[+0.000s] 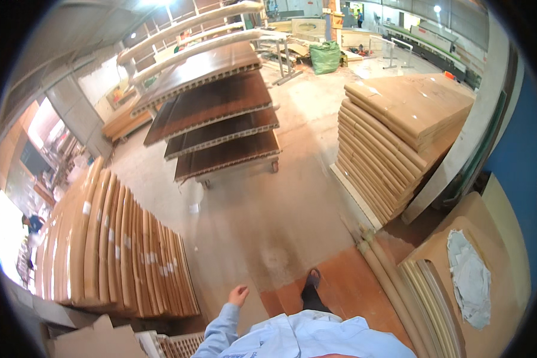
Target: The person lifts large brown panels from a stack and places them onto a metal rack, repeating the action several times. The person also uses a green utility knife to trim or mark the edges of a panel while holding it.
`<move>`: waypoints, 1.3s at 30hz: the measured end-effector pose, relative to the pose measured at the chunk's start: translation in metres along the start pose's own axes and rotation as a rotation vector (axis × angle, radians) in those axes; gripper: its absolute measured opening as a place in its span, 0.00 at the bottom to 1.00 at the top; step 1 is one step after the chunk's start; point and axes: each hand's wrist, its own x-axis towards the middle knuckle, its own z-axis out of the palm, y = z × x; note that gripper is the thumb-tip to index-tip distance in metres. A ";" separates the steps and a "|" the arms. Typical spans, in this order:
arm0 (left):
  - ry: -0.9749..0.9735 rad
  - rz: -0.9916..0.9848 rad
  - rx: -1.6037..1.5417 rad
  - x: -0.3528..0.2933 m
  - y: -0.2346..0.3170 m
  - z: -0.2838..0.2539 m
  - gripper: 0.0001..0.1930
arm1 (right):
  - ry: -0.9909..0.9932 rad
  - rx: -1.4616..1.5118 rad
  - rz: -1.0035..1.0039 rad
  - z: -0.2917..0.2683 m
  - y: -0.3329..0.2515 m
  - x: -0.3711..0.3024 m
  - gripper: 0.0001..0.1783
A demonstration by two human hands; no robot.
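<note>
My left hand (238,295) hangs out from its light blue sleeve (221,327), low in the middle of the view. Its fingers are curled in, and nothing shows in them. It touches nothing; beneath it is the floor. To its left stands a tall stack of paper-wrapped panels (122,250). My right hand is out of sight. One foot (313,277) in a dark sandal is set forward on a reddish-brown floor sheet (334,280).
Ahead, a wheeled rack carries dark brown panels (227,134) on several levels. Another wrapped stack (388,143) stands at right. Long tubes (394,292) and a board with grey cloth (468,277) lie near right. A green sack (325,58) sits farther off. Another person (34,224) is far left.
</note>
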 end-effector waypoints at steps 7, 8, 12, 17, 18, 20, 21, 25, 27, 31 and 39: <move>0.110 -0.696 -0.079 0.030 0.015 -0.043 0.14 | -0.052 -0.057 -0.276 0.058 -0.263 0.067 0.11; 0.165 -0.769 -0.092 0.033 0.019 -0.045 0.14 | -0.089 -0.228 -0.385 0.063 -0.303 0.071 0.12; 0.244 -0.645 -0.230 0.058 0.040 -0.036 0.13 | -0.098 -0.080 -0.523 0.093 -0.425 0.072 0.11; 0.241 -0.604 -0.302 0.095 0.066 -0.005 0.15 | -0.185 -0.138 -0.522 0.115 -0.477 0.064 0.11; 0.232 -0.634 -0.300 0.103 0.069 0.001 0.15 | -0.139 -0.172 -0.477 0.116 -0.475 0.066 0.11; 0.197 -0.659 -0.279 0.121 0.071 0.010 0.15 | -0.127 -0.233 -0.406 0.113 -0.459 0.075 0.12; 0.178 -0.703 -0.238 0.131 0.070 0.014 0.15 | -0.159 -0.267 -0.387 0.109 -0.448 0.082 0.12; 0.117 -0.767 -0.432 0.191 0.070 0.016 0.09 | -0.085 -0.253 -0.264 0.076 -0.393 0.115 0.14; 0.058 -0.765 -0.457 0.231 0.077 0.011 0.08 | -0.029 -0.316 -0.325 0.056 -0.369 0.126 0.19; 0.037 -0.697 -0.404 0.311 0.104 0.000 0.11 | 0.119 -0.078 -0.126 0.028 -0.345 0.114 0.19; -0.019 -0.479 -0.403 0.438 0.137 -0.027 0.15 | 0.144 0.062 -0.186 0.104 -0.457 0.053 0.11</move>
